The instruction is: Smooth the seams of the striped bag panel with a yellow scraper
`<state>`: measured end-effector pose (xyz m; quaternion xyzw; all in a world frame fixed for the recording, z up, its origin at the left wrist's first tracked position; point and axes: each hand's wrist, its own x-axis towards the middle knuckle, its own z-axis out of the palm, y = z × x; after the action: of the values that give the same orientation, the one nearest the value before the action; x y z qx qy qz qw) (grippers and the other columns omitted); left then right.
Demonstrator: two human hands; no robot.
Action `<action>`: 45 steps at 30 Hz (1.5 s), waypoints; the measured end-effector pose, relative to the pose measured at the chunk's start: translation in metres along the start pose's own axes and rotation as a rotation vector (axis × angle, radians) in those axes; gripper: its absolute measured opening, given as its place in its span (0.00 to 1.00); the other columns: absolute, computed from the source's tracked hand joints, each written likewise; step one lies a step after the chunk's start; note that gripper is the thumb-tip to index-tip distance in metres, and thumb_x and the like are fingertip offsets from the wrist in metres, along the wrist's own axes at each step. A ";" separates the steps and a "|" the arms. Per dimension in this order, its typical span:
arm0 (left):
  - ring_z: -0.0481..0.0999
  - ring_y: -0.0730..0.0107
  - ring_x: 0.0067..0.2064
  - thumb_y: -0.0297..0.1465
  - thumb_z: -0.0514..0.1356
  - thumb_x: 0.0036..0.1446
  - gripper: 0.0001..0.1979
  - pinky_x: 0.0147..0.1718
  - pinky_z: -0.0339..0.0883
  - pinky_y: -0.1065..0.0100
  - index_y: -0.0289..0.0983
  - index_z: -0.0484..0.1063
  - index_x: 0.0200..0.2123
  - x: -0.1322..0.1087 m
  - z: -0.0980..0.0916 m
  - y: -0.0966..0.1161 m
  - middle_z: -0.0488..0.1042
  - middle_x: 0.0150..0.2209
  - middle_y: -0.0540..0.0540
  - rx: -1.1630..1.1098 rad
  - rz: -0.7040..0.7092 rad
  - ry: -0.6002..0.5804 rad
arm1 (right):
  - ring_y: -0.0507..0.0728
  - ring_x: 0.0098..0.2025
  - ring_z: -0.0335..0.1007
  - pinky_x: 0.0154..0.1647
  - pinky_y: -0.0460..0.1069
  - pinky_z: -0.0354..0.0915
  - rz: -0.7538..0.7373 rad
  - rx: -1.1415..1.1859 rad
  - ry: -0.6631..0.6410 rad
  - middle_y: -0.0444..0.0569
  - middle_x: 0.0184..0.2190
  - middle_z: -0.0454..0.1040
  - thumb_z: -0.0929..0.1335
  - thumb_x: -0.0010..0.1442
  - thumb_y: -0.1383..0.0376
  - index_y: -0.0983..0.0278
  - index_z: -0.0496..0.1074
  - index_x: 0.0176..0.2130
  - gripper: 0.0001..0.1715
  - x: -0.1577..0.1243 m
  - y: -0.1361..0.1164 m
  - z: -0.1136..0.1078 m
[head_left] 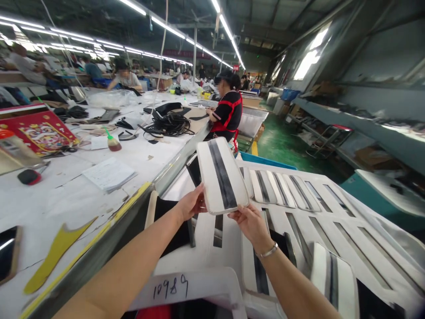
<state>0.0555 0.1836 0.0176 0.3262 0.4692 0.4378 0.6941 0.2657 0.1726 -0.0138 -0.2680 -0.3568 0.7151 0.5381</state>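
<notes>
Between my two hands a white padded panel (215, 177) with rounded corners and a dark lengthwise stripe is held up, tilted. My left hand (195, 201) grips its lower left edge, with some fingers hidden behind it. At the lower right corner, my right hand (249, 221) pinches the edge between thumb and fingers; a silver bracelet is on that wrist. Below and beyond, similar striped panels (279, 188) lie in a row on a slotted white surface (318, 223). Another striped panel (334, 281) rests near my right forearm.
On the left, a white worktable (63, 199) carries papers (109, 173), a glue bottle (113, 141), a yellow template (56, 257) and black strips (169, 124). A co-worker (229, 108) in black and red is at its far edge. A marked white plastic frame (199, 283) stands in front.
</notes>
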 end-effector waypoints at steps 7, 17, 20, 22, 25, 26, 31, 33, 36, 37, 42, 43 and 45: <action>0.78 0.55 0.39 0.30 0.71 0.41 0.27 0.44 0.72 0.54 0.28 0.72 0.46 -0.020 0.033 -0.028 0.78 0.39 0.36 -0.125 0.134 0.066 | 0.51 0.24 0.70 0.30 0.47 0.69 0.254 0.180 -0.054 0.43 0.22 0.73 0.73 0.47 0.65 0.65 0.70 0.29 0.10 -0.043 0.026 -0.025; 0.78 0.60 0.43 0.31 0.64 0.51 0.16 0.41 0.73 0.64 0.28 0.74 0.42 0.018 0.088 -0.074 0.77 0.43 0.37 0.205 0.123 0.245 | 0.47 0.16 0.56 0.15 0.42 0.57 0.295 0.410 0.176 0.39 0.22 0.68 0.68 0.51 0.48 0.61 0.66 0.34 0.20 -0.063 0.042 -0.061; 0.78 0.59 0.40 0.28 0.62 0.52 0.14 0.34 0.73 0.65 0.27 0.73 0.41 0.026 0.066 -0.092 0.78 0.39 0.35 0.407 0.009 0.357 | 0.44 0.15 0.55 0.15 0.40 0.57 0.333 0.229 0.394 0.36 0.17 0.64 0.72 0.48 0.55 0.62 0.63 0.28 0.17 -0.065 0.067 -0.063; 0.79 0.55 0.35 0.27 0.63 0.49 0.10 0.28 0.72 0.63 0.27 0.73 0.36 0.031 0.049 -0.102 0.78 0.33 0.35 0.569 -0.072 0.356 | 0.46 0.14 0.57 0.15 0.42 0.59 0.350 0.193 0.392 0.36 0.17 0.65 0.74 0.43 0.62 0.62 0.64 0.27 0.16 -0.071 0.081 -0.064; 0.79 0.53 0.35 0.27 0.65 0.46 0.07 0.29 0.71 0.63 0.31 0.73 0.30 0.040 0.036 -0.109 0.78 0.30 0.37 0.803 -0.063 0.273 | 0.49 0.22 0.68 0.28 0.49 0.70 0.366 0.219 0.279 0.36 0.23 0.71 0.74 0.43 0.64 0.58 0.69 0.31 0.13 -0.087 0.088 -0.072; 0.78 0.53 0.37 0.27 0.66 0.45 0.07 0.31 0.71 0.63 0.32 0.73 0.29 0.043 0.036 -0.109 0.78 0.31 0.37 0.877 -0.036 0.240 | 0.50 0.26 0.71 0.33 0.52 0.72 0.359 0.241 0.207 0.36 0.25 0.72 0.73 0.45 0.64 0.56 0.70 0.32 0.11 -0.095 0.086 -0.077; 0.76 0.49 0.44 0.28 0.66 0.45 0.12 0.42 0.68 0.60 0.30 0.73 0.35 0.051 0.055 -0.085 0.77 0.39 0.33 1.152 0.113 0.175 | 0.59 0.46 0.72 0.45 0.60 0.70 0.353 0.320 -0.092 0.43 0.43 0.74 0.74 0.42 0.61 0.54 0.71 0.46 0.29 -0.116 0.059 -0.108; 0.74 0.47 0.48 0.31 0.65 0.47 0.16 0.46 0.66 0.58 0.29 0.72 0.40 0.048 0.060 -0.065 0.75 0.43 0.31 1.217 0.158 0.209 | 0.61 0.49 0.70 0.44 0.59 0.71 0.344 0.316 -0.088 0.47 0.48 0.72 0.74 0.44 0.58 0.56 0.68 0.52 0.35 -0.107 0.050 -0.111; 0.73 0.51 0.50 0.34 0.65 0.49 0.23 0.48 0.65 0.61 0.32 0.69 0.47 0.037 0.071 -0.036 0.74 0.46 0.36 1.274 0.256 0.256 | 0.55 0.41 0.73 0.39 0.50 0.72 0.241 0.172 0.064 0.48 0.41 0.75 0.74 0.49 0.57 0.61 0.70 0.48 0.28 -0.073 0.048 -0.096; 0.73 0.52 0.50 0.34 0.65 0.48 0.26 0.48 0.65 0.62 0.32 0.67 0.51 0.032 0.076 -0.029 0.74 0.47 0.37 1.298 0.341 0.264 | 0.54 0.39 0.74 0.36 0.48 0.72 0.197 0.123 0.116 0.48 0.39 0.76 0.74 0.48 0.58 0.63 0.71 0.45 0.25 -0.059 0.050 -0.087; 0.73 0.48 0.48 0.37 0.65 0.51 0.45 0.48 0.65 0.59 0.32 0.46 0.66 0.025 0.088 -0.026 0.74 0.45 0.36 1.226 0.518 0.329 | 0.53 0.29 0.73 0.28 0.48 0.72 0.138 0.147 0.308 0.46 0.31 0.76 0.75 0.45 0.62 0.65 0.69 0.37 0.20 -0.013 0.072 -0.050; 0.74 0.47 0.48 0.40 0.64 0.51 0.47 0.48 0.65 0.58 0.32 0.44 0.66 0.027 0.083 -0.031 0.74 0.44 0.35 1.183 0.486 0.315 | 0.53 0.28 0.73 0.27 0.48 0.72 0.155 0.145 0.338 0.45 0.30 0.76 0.75 0.45 0.62 0.64 0.69 0.37 0.19 -0.010 0.080 -0.049; 0.75 0.50 0.46 0.47 0.63 0.51 0.49 0.45 0.67 0.59 0.32 0.42 0.67 0.032 0.068 -0.041 0.74 0.44 0.35 1.044 0.360 0.271 | 0.52 0.27 0.73 0.26 0.48 0.72 0.198 0.105 0.401 0.45 0.29 0.75 0.74 0.46 0.63 0.64 0.67 0.37 0.19 -0.009 0.098 -0.056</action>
<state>0.1371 0.1933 -0.0060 0.6418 0.6454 0.2970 0.2888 0.2545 0.1606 -0.1263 -0.4100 -0.1770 0.7145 0.5386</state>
